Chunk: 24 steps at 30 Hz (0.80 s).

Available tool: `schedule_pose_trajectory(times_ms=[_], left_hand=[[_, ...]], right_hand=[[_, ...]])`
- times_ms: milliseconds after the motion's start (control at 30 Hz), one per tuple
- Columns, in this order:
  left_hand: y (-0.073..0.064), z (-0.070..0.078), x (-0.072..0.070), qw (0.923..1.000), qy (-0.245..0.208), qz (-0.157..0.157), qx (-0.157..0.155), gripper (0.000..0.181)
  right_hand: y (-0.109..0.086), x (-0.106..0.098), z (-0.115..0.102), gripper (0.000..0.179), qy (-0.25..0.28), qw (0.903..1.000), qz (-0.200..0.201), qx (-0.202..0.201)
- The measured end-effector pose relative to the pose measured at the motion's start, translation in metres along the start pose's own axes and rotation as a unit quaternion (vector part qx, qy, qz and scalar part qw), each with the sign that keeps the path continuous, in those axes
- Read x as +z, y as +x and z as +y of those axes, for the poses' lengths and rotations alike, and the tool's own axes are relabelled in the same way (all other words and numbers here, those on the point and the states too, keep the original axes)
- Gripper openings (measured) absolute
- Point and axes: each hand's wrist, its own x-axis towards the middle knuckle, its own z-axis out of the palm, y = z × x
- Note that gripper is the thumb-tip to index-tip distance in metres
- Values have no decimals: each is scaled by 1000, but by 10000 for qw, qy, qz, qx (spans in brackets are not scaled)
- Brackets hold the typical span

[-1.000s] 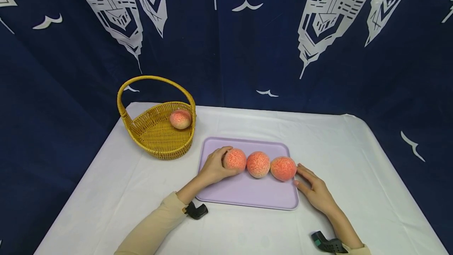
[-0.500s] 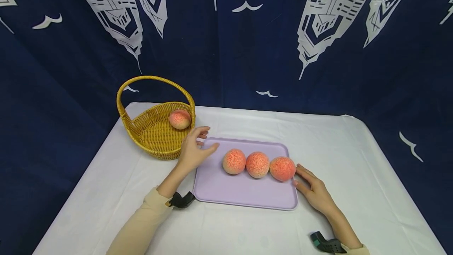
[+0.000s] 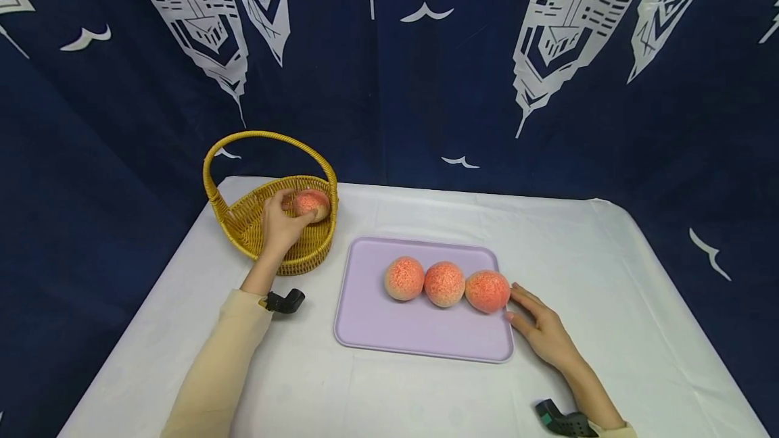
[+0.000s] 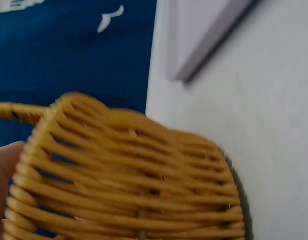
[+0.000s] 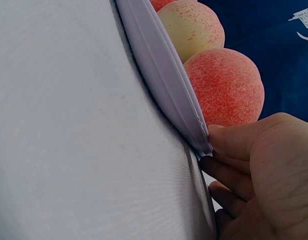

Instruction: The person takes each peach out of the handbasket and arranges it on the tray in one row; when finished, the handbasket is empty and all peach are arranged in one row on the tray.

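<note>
My left hand point(image 3: 281, 223) reaches over the near rim of a yellow wicker basket point(image 3: 246, 222). Its fingers and thumb curl around a peach point(image 3: 312, 203) at the basket's right side. In the left wrist view the woven basket wall point(image 4: 134, 175) covers most of the hand and hides the peach. On a lilac tray point(image 3: 389, 330) stand three speckled peaches point(image 3: 445, 284) in a touching row. At the tray's right edge rests my right hand point(image 3: 544, 333), fingers relaxed. Its thumb touches the rim beside the rightmost peach point(image 5: 228, 87) in the right wrist view.
The basket's tall arched handle point(image 3: 268, 134) rises over it. A white cloth covers the table point(image 3: 389, 397). Behind hangs a dark blue curtain point(image 3: 450, 100) with white building prints.
My left hand has let go of the leftmost peach on the tray, moved left and reached into the basket, around the peach there. The right hand stays in place.
</note>
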Motion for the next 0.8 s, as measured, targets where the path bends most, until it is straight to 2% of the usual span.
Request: schedule_pose_trajectory(times_ms=[167, 367, 500, 633, 800], left_hand=[[17, -7, 3, 9984, 316, -367, -299, 76], [32, -11, 7, 9952, 379, -683, -586, 81], [37, -15, 10, 9930, 243, -915, -700, 82], [40, -16, 12, 9929, 186, -968, -661, 81], [39, -14, 11, 9941, 280, -816, -664, 76]], right_hand=[[-1, 0, -1, 45, -23, 10000, -20, 79], [0, 0, -2, 46, -4, 9999, -25, 115], [-1, -1, -4, 45, 47, 10000, -14, 78], [-1, -2, -4, 45, 77, 10000, 33, 15], [-1, -2, -3, 45, 12, 10000, -4, 76]])
